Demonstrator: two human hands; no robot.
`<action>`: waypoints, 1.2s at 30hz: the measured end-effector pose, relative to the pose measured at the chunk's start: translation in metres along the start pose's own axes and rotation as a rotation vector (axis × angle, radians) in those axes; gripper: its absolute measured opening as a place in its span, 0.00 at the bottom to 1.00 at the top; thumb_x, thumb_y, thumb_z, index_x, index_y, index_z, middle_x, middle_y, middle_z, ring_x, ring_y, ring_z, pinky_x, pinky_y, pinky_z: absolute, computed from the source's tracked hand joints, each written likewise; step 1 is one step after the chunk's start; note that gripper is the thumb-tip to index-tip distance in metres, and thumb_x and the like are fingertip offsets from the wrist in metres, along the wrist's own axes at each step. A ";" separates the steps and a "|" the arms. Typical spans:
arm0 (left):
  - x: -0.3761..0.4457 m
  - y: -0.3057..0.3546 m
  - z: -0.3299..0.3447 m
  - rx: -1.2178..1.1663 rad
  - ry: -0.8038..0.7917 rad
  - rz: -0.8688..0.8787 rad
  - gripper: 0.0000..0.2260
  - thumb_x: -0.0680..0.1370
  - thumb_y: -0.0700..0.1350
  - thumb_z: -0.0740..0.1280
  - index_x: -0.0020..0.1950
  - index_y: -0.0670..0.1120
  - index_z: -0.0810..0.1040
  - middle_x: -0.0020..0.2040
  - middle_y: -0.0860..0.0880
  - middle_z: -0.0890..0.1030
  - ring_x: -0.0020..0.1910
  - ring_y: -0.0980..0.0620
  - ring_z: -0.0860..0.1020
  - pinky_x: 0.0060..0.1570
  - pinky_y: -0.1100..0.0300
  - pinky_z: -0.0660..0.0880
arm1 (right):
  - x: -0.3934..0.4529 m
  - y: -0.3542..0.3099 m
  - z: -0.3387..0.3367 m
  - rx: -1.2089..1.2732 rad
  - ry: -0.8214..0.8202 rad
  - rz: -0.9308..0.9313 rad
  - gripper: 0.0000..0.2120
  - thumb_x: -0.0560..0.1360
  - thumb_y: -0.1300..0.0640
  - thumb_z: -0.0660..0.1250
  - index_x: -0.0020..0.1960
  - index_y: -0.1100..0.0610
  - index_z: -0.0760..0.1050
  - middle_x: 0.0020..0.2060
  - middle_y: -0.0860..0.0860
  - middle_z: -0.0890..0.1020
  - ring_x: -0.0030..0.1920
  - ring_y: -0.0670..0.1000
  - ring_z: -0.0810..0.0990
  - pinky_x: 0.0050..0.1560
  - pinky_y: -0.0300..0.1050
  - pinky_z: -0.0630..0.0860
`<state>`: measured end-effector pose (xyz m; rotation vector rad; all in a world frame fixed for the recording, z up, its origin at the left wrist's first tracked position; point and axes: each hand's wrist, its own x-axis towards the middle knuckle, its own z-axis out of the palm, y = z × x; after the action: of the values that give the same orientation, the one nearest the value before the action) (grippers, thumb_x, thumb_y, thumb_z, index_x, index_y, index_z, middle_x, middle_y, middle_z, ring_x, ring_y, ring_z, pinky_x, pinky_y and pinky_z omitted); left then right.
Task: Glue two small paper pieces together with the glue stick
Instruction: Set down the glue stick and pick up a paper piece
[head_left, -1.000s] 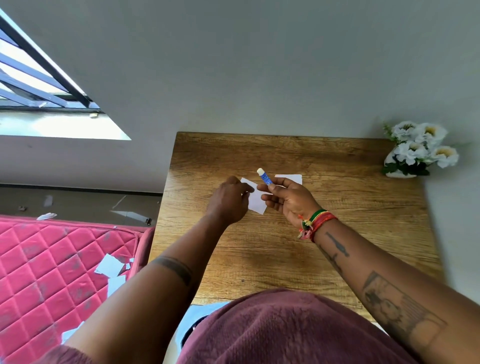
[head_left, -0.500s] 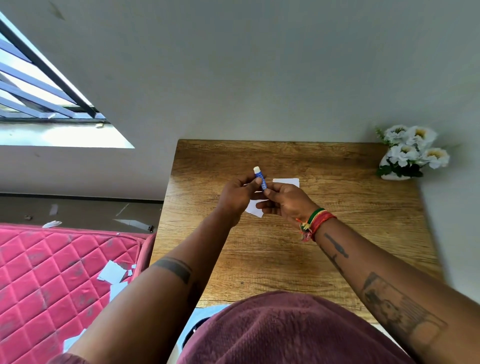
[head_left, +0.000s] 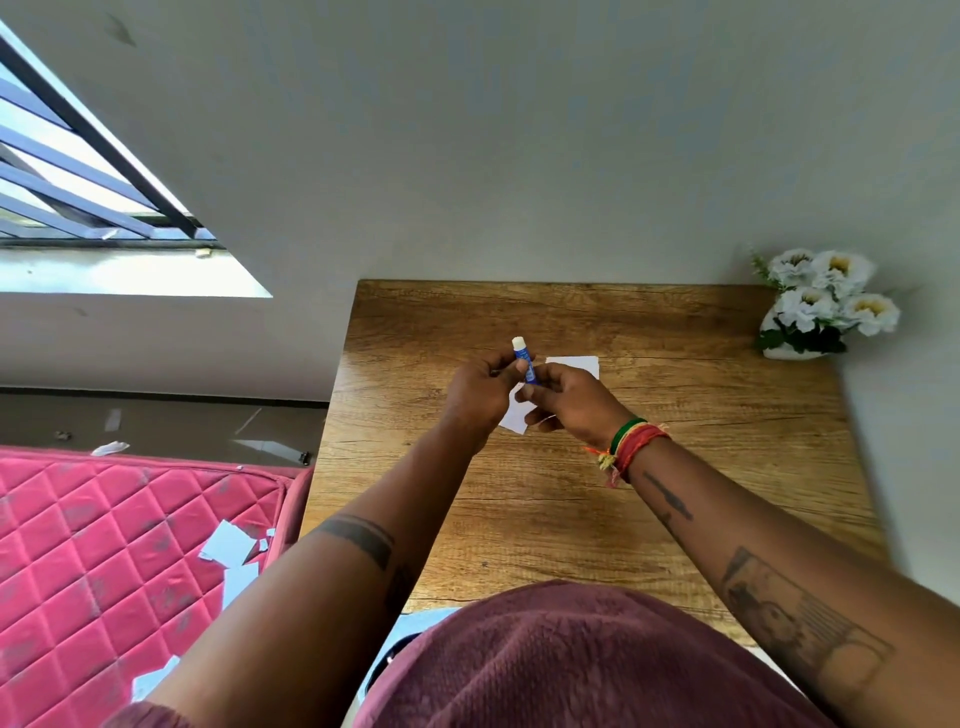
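- A small blue glue stick (head_left: 524, 361), white tip up, is pinched between both hands above the table's middle.
- The left hand (head_left: 480, 396) and right hand (head_left: 571, 405) each close fingers on its barrel.
- Two white paper pieces (head_left: 574, 365) lie on the wooden table (head_left: 675, 415) beneath.
- White flowers (head_left: 826, 301) sit at the far right corner; a pink mattress (head_left: 104, 545) strewn with paper scraps lies left.
- A second ago, only the right hand held the stick.

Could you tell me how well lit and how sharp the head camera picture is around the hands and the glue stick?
Head view: soft daylight, no glare on the wooden table; the glue stick between the left hand and right hand is small but fairly sharp; the window at upper left is overexposed; wide-angle bending stretches the forearms near the edges.
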<state>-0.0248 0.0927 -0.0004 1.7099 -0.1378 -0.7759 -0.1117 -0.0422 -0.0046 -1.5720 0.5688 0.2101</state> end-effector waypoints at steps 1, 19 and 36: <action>0.000 0.000 -0.001 0.013 0.000 0.004 0.10 0.83 0.45 0.68 0.62 0.51 0.85 0.50 0.58 0.87 0.49 0.68 0.82 0.47 0.68 0.73 | 0.000 0.001 -0.001 -0.001 0.000 -0.012 0.11 0.81 0.57 0.67 0.64 0.55 0.78 0.52 0.53 0.85 0.40 0.49 0.85 0.38 0.41 0.79; 0.002 -0.002 0.000 0.067 -0.004 0.046 0.09 0.83 0.45 0.68 0.56 0.56 0.86 0.50 0.61 0.87 0.52 0.64 0.83 0.53 0.61 0.77 | 0.003 0.000 0.003 -0.109 0.159 0.009 0.09 0.75 0.58 0.75 0.51 0.58 0.77 0.40 0.53 0.83 0.34 0.49 0.82 0.35 0.41 0.77; -0.004 -0.014 -0.028 0.059 0.037 0.038 0.10 0.82 0.43 0.69 0.62 0.50 0.85 0.56 0.54 0.86 0.57 0.59 0.82 0.54 0.63 0.75 | 0.015 0.000 0.032 -0.215 0.041 -0.041 0.09 0.79 0.55 0.70 0.58 0.54 0.80 0.52 0.50 0.84 0.36 0.46 0.85 0.39 0.41 0.78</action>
<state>-0.0167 0.1214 -0.0087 1.7711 -0.1686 -0.7181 -0.0926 -0.0142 -0.0148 -1.7981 0.5592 0.2139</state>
